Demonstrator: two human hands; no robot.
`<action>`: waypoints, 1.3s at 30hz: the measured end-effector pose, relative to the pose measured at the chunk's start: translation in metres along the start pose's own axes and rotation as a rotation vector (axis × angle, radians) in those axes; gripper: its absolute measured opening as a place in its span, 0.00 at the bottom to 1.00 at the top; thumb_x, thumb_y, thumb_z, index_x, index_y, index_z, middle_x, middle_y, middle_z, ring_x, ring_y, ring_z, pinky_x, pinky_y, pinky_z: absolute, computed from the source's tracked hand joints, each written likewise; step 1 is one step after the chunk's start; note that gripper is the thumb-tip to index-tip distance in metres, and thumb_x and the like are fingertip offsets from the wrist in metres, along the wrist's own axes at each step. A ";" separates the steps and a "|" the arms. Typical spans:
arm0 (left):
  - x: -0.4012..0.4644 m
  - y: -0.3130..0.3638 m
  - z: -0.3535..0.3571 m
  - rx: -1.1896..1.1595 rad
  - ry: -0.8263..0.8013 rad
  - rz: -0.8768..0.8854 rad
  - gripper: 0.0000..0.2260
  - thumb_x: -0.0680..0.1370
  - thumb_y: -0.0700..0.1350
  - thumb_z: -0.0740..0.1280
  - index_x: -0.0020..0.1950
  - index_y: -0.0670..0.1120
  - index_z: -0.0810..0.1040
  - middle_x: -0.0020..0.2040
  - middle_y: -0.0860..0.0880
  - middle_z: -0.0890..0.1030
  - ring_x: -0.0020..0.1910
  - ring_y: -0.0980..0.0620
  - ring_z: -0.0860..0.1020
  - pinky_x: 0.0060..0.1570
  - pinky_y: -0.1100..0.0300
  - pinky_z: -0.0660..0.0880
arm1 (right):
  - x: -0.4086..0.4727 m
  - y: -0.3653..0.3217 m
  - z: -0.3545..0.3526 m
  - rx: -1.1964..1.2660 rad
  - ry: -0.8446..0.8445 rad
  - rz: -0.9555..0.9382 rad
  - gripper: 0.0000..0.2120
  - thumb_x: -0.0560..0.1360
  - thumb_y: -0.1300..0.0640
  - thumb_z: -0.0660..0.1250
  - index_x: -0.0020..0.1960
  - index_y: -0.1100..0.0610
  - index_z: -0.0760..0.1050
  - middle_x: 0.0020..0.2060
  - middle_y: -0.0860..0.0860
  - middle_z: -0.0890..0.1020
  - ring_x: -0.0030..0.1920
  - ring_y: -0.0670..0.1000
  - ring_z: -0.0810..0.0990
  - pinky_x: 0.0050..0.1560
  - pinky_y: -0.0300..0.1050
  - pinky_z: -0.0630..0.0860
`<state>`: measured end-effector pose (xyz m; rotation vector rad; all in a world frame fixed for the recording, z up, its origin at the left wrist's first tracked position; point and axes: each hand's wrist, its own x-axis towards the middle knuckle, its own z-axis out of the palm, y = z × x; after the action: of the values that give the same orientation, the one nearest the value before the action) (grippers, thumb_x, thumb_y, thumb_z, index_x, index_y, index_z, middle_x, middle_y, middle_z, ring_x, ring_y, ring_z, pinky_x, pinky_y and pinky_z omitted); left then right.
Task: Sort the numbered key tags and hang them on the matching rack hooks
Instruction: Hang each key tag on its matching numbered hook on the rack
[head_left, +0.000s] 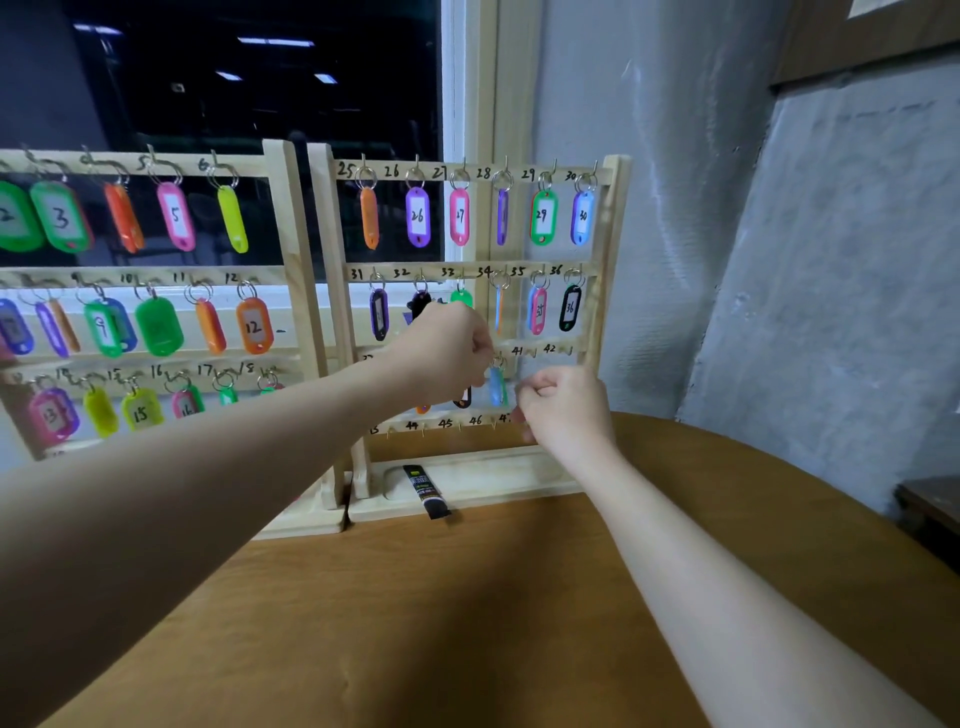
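Two wooden key racks stand side by side on a brown table; the right rack (608, 249) bears hooks numbered 25 to 47, the left rack (283, 270) lower numbers. Coloured numbered tags hang on most upper hooks. My left hand (447, 353) is raised at the right rack's third row and pinches the metal ring of a blue tag (497, 385), which hangs below my fingertips near the hook left of 41. My right hand (563, 402) hovers just right of that tag, fingers curled, with nothing visible in it. Hooks 41 and 42 are bare.
A black tube-like object (427, 491) lies across the right rack's base tray (493, 478) and juts over its front edge. A dark window sits behind the racks and a grey wall to the right. The brown table (467, 623) spreads below my arms.
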<state>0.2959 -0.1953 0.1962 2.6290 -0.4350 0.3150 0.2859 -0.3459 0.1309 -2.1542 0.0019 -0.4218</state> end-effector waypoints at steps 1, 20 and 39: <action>-0.004 0.000 -0.003 -0.007 0.011 0.006 0.10 0.81 0.36 0.61 0.50 0.34 0.81 0.42 0.40 0.85 0.21 0.64 0.76 0.19 0.61 0.73 | -0.006 -0.001 -0.004 0.000 -0.006 -0.006 0.13 0.79 0.58 0.65 0.37 0.50 0.81 0.32 0.48 0.85 0.31 0.51 0.83 0.41 0.51 0.84; -0.305 -0.077 -0.040 -0.046 -0.216 -0.157 0.04 0.79 0.42 0.68 0.46 0.47 0.83 0.36 0.54 0.85 0.30 0.56 0.79 0.35 0.62 0.76 | -0.270 -0.039 0.009 -0.054 -0.390 -0.273 0.08 0.75 0.46 0.71 0.41 0.48 0.83 0.32 0.40 0.82 0.34 0.44 0.77 0.41 0.45 0.77; -0.422 -0.098 0.012 -0.233 -0.112 -0.216 0.11 0.73 0.51 0.78 0.51 0.50 0.81 0.38 0.58 0.75 0.39 0.66 0.73 0.39 0.72 0.67 | -0.352 -0.043 0.078 -0.178 -0.591 -0.227 0.07 0.74 0.44 0.73 0.44 0.46 0.81 0.34 0.43 0.79 0.38 0.45 0.74 0.40 0.41 0.72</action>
<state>-0.0572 -0.0125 0.0249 2.4431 -0.2052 0.0437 -0.0287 -0.2029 0.0192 -2.3893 -0.5583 0.1064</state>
